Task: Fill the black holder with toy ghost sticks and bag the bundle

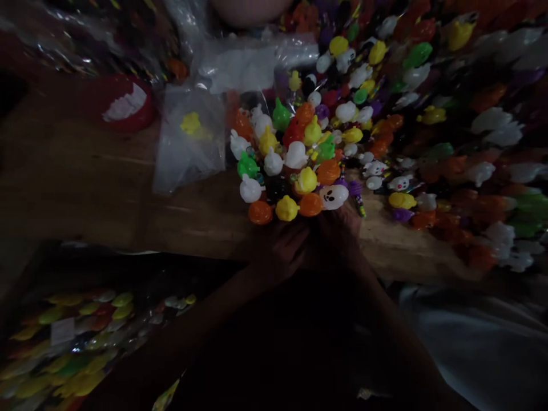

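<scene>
Close to the person, the left hand [289, 248] and right hand [340, 227] sit just apart at the near edge of the wooden bench [107, 197]; I can't tell from here whether the dim fingers are closed on anything. Right beyond them is a bunch of coloured plastic toy heads [296, 155], its white smiling head [334, 197] just above the right hand. Farther off, to the left, lie a clear bag [175, 165] and a red bowl [148, 111]; heaped toys [483, 171] spread rightward.
</scene>
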Demonstrator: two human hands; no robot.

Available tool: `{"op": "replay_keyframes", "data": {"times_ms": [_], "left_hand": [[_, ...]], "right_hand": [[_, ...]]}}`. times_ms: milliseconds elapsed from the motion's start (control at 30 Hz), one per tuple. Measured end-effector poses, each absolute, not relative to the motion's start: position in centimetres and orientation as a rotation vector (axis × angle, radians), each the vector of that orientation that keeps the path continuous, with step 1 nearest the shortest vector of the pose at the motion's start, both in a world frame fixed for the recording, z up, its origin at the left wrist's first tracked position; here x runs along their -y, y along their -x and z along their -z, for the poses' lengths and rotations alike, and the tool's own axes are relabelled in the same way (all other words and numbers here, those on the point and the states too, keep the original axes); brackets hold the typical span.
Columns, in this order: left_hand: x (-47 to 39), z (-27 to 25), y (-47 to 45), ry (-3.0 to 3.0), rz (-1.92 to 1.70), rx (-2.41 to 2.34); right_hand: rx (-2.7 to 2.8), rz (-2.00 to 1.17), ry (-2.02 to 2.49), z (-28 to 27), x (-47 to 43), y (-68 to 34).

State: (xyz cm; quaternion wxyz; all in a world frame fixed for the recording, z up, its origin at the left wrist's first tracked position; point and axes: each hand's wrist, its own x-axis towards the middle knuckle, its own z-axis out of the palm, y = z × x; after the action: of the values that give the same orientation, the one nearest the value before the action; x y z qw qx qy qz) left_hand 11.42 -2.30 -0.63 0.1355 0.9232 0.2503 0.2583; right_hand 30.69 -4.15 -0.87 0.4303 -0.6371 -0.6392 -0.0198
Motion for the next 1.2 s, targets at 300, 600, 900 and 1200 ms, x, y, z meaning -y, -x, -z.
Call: {"op": "replay_keyframes", "data": {"times_ms": [300, 600, 900, 1200], "left_hand": [[2.7, -1.0, -13.5, -2.751, -0.869, -0.750], [2.4, 2.1, -14.4, -2.571, -1.085, -0.759], [1.0, 3.3, -14.1, -2.830, -0.936, -0.573], [-0.2, 3.4, -14.1, -2.850, -0.967, -0.499]], "right_hand": [[1.506, -0.086, 1.712, 2.2, 4.4, -30.1], [1.340, -0.010, 1.810, -3.7, 7.1, -35.2], [1.071, 0.733, 2.530, -6.3, 4.1, -50.0], [1.415, 0.577, 2.491, -6.2, 2.7, -44.9]]}}
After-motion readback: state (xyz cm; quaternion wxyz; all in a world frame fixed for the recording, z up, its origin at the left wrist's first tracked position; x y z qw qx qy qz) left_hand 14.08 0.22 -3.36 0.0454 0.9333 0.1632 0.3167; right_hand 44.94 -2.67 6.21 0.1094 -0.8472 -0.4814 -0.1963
